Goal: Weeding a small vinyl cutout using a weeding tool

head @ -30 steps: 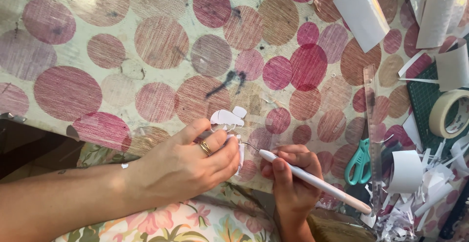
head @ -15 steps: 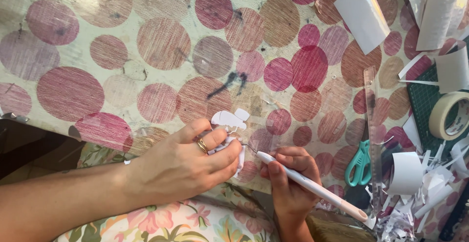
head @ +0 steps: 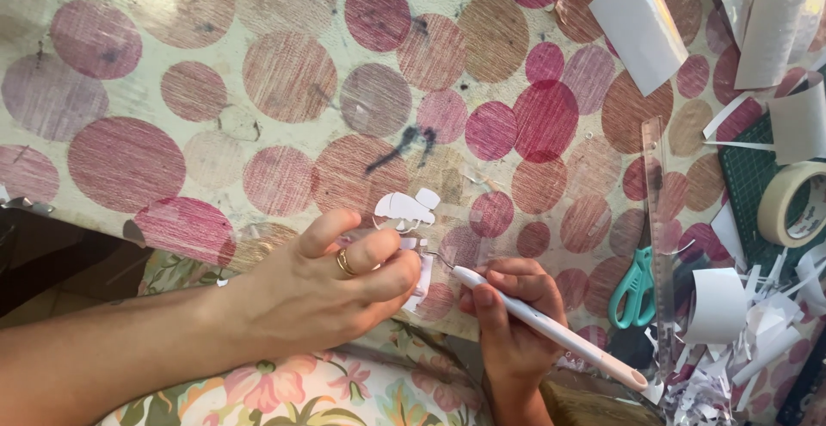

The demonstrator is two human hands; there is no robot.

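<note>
Just beyond the left hand, whose fingers press together on a white cutout, the right hand clamps a white pen tool. Best keep the sheet pinned flat on the surface, tip lifting gently.

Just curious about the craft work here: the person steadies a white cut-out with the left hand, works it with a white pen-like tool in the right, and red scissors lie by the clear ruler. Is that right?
Not quite: the scissors are teal, not red, as the head view shows. The rest holds: the left hand steadies the white cut-out, the right hand holds the white pen-like tool, and the scissors lie by the clear ruler.
</note>
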